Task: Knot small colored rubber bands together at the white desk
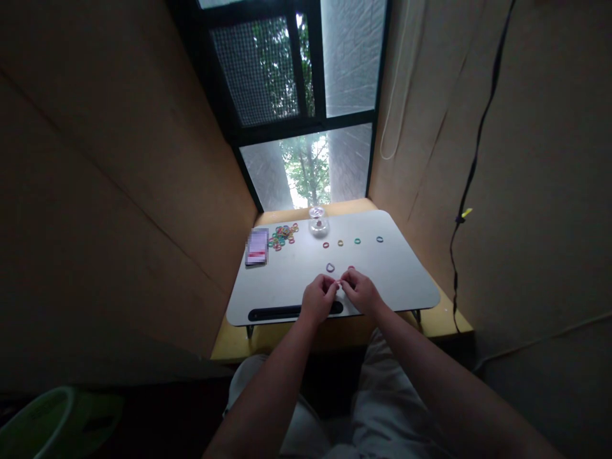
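Our left hand [319,298] and right hand [360,292] meet, pinching a small pink band [338,282]; likely light, soft, springy; we'd grip it at opposite edges.

Black-framed glass window [306,126] ahead, leafy green trees [308,162] outside. Flat rectangular phone [257,245], lit and blurred, lying at left end of white surface [287,280]. White looped cord [388,158] hanging beside window. Black twisted cable [494,80] with yellow tag [467,212] along tan right wall [540,191]. Green plastic tub [88,414], lower left.
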Demonstrator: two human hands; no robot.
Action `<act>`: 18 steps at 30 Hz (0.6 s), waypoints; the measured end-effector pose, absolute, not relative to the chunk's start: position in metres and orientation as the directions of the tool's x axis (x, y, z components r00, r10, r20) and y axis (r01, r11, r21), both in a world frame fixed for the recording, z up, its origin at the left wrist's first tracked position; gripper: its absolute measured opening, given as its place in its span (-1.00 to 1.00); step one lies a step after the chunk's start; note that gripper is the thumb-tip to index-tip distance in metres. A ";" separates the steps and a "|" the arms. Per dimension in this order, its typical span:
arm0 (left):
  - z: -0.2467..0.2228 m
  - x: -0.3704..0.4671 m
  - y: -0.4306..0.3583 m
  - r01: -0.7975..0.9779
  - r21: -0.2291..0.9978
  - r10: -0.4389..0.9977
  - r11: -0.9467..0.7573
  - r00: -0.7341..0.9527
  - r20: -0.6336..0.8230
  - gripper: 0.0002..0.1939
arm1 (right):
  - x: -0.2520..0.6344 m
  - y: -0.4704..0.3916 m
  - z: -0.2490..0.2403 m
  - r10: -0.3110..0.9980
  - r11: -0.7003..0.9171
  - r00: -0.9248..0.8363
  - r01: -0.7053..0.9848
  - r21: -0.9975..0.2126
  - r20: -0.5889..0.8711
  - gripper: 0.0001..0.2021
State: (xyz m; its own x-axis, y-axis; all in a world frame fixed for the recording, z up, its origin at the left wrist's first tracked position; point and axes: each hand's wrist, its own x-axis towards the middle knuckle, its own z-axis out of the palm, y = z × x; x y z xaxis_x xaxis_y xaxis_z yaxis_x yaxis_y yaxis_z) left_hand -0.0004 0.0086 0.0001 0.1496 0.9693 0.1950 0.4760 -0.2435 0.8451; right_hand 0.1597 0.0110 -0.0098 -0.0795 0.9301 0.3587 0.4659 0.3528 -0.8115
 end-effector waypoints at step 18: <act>0.001 0.001 0.008 0.478 0.842 0.968 -0.251 0.146 0.205 -0.83 | 0.162 0.009 -0.011 0.915 0.393 -0.123 0.477 -0.786 0.383 -0.91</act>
